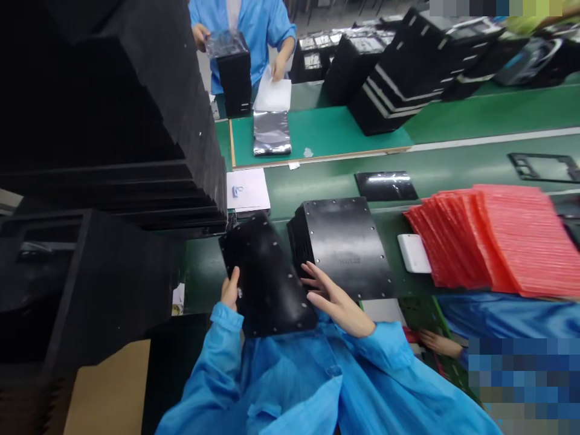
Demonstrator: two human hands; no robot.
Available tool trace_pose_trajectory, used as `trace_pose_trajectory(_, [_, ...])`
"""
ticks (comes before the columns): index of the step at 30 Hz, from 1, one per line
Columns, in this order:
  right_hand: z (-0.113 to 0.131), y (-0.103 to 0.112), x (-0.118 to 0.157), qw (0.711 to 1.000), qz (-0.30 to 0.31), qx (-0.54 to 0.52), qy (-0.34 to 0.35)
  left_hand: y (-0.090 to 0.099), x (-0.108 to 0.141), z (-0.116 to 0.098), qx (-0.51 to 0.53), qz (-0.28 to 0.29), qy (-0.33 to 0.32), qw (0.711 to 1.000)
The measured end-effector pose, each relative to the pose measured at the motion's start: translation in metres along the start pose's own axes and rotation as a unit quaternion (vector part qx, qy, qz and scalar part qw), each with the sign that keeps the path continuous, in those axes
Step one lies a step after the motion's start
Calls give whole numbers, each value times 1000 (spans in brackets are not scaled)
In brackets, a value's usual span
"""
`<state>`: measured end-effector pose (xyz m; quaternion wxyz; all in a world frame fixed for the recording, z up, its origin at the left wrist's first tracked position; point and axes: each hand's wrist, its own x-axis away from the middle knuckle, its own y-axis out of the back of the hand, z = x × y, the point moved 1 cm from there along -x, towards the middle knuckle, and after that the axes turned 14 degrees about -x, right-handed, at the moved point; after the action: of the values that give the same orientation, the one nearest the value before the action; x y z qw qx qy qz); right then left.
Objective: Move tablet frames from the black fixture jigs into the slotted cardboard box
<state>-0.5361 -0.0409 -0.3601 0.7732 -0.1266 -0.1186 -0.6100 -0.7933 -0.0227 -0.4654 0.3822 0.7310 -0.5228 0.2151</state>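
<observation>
My left hand (230, 289) grips the left edge of a bowed black perforated sheet (267, 284), with the thumb on top. My right hand (335, 299) lies to its right, with straight, spread fingers against the sheet's right edge. Just beyond those fingertips, a flat black panel with small holes (342, 248) tops a black stack on the green bench (317, 193). My blue sleeves fill the bottom of the view. The sheet's underside is hidden.
Tall black foam stacks (113, 151) rise at left. Red bags (493, 238) are fanned out at right beside a white block (413, 254). Across the bench, a co-worker in a blue smock (242, 36) handles a black stack (233, 72). Another person's hand (437, 343) is at lower right.
</observation>
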Motion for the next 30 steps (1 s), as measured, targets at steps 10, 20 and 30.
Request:
trace_pose_trajectory(10, [-23, 125, 9, 970, -193, 107, 102, -134, 50, -90, 20, 155, -274, 949])
trace_pose_trajectory(20, [-117, 255, -55, 932, -218, 272, 101, -181, 75, -110, -180, -20, -360, 915])
trace_pose_trajectory(30, [-96, 278, -46, 921, -102, 330, 182, -181, 85, -115, -186, -54, -344, 919])
